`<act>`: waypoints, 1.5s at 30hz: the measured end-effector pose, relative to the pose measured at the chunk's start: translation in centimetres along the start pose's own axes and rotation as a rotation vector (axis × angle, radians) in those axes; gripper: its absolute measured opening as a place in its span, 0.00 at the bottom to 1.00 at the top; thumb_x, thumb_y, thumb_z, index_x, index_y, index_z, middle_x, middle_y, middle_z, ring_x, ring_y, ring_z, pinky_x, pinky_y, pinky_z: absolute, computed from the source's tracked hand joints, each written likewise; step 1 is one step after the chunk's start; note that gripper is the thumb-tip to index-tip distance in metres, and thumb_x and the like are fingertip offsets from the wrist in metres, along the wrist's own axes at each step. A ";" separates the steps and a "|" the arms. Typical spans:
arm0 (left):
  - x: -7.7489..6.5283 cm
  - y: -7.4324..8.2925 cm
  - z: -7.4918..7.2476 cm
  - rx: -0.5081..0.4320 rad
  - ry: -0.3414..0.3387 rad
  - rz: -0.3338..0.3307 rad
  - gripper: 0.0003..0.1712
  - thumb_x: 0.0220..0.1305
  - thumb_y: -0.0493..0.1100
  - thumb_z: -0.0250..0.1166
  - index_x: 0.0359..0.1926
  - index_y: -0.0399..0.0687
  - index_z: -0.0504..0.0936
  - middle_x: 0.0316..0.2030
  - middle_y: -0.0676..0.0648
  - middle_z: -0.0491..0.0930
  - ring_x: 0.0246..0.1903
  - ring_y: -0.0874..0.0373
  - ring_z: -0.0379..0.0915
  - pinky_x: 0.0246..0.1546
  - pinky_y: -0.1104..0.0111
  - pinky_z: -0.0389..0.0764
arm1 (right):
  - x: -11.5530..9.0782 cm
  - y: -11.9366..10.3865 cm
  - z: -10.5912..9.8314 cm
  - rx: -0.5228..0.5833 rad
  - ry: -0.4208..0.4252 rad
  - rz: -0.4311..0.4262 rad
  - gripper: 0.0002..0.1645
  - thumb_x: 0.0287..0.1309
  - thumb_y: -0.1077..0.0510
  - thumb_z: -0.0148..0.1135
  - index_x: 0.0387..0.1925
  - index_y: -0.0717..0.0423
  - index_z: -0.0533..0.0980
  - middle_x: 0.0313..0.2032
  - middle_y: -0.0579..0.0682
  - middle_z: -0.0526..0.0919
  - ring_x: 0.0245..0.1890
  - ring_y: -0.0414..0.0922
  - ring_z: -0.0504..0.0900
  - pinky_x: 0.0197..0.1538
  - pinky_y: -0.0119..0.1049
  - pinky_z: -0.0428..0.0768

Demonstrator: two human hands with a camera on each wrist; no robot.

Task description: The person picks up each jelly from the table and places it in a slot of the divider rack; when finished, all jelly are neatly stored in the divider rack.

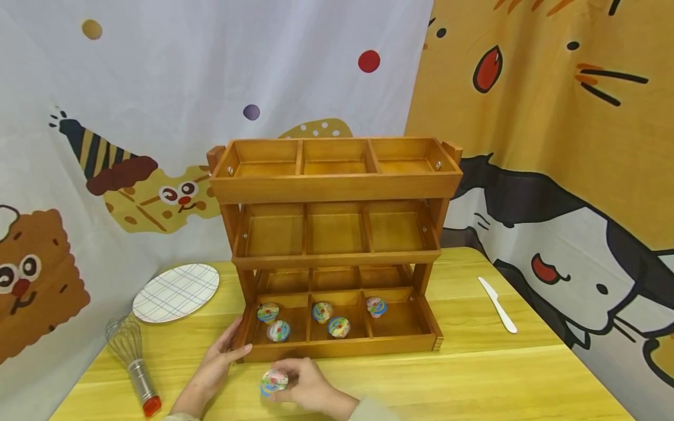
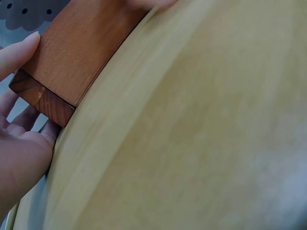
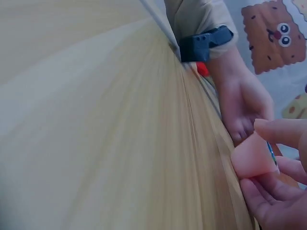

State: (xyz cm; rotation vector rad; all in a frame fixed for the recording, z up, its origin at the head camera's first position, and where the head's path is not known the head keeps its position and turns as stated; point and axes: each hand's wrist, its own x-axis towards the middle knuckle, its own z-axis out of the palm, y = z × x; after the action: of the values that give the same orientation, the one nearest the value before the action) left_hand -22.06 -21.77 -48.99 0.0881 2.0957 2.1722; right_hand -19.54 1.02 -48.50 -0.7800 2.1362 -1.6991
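A three-tier wooden rack (image 1: 337,188) stands on the table, each tier split into three compartments. My left hand (image 1: 215,363) grips its lower left corner, thumb on the front board (image 2: 72,52) and the other fingers along the side. In front of that tier, my right hand (image 1: 312,387) pinches a small jelly cup (image 1: 272,383) with a colourful printed lid. From the right wrist view, the cup's pale pink tapered body (image 3: 254,155) shows between thumb and fingers. Similar jelly cups sit in the bottom tier: two at left (image 1: 278,331), two in the middle (image 1: 339,327), one at right (image 1: 376,307).
Left of the rack lie a white checked plate (image 1: 176,292) and a whisk (image 1: 138,371) with a red handle end. A white knife (image 1: 497,305) rests on the table (image 1: 489,374) at right. Printed curtains (image 1: 326,64) hang behind and beside the table.
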 end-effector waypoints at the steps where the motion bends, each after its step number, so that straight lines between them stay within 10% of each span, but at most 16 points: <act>1: 0.0 0.0 -0.1 0.003 0.002 0.000 0.45 0.56 0.39 0.58 0.68 0.47 0.41 0.69 0.41 0.35 0.67 0.41 0.32 0.63 0.42 0.34 | -0.6 0.2 -0.8 0.008 -0.011 -0.008 0.30 0.41 0.61 0.68 0.50 0.64 0.72 0.40 0.50 0.82 0.34 0.31 0.78 0.39 0.23 0.78; 9: -0.3 0.0 -0.4 -0.008 0.016 -0.001 0.45 0.55 0.38 0.59 0.68 0.46 0.41 0.70 0.42 0.36 0.67 0.43 0.33 0.65 0.47 0.35 | -6.1 1.4 -8.6 0.074 -0.118 -0.014 0.33 0.47 0.61 0.64 0.54 0.70 0.66 0.46 0.63 0.77 0.42 0.37 0.79 0.45 0.27 0.78; 20: -0.4 -0.3 -0.1 0.019 0.031 0.001 0.46 0.55 0.39 0.59 0.68 0.45 0.41 0.69 0.42 0.36 0.68 0.44 0.32 0.66 0.52 0.36 | -11.0 1.7 -16.3 0.040 -0.062 -0.014 0.33 0.52 0.61 0.59 0.56 0.76 0.60 0.49 0.70 0.72 0.44 0.36 0.78 0.46 0.27 0.78; 33: -0.2 -0.3 -0.2 0.002 0.023 -0.013 0.45 0.56 0.39 0.59 0.68 0.48 0.42 0.70 0.44 0.35 0.68 0.43 0.30 0.66 0.48 0.35 | -6.7 -1.2 -22.9 -0.150 0.120 0.066 0.36 0.48 0.56 0.63 0.56 0.70 0.64 0.49 0.66 0.75 0.43 0.40 0.79 0.41 0.29 0.80; 45: 0.0 0.1 0.1 0.002 0.015 -0.010 0.45 0.55 0.39 0.59 0.68 0.48 0.42 0.70 0.43 0.36 0.68 0.42 0.31 0.65 0.45 0.35 | -4.3 0.6 -22.8 -0.454 0.222 0.217 0.30 0.37 0.57 0.71 0.45 0.68 0.75 0.41 0.59 0.81 0.41 0.51 0.78 0.39 0.39 0.79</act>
State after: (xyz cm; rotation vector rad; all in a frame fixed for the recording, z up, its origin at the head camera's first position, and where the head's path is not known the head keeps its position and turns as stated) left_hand -22.01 -21.67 -48.86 0.0626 2.1021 2.1715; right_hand -28.63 21.79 -43.67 -0.4547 2.6970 -1.2550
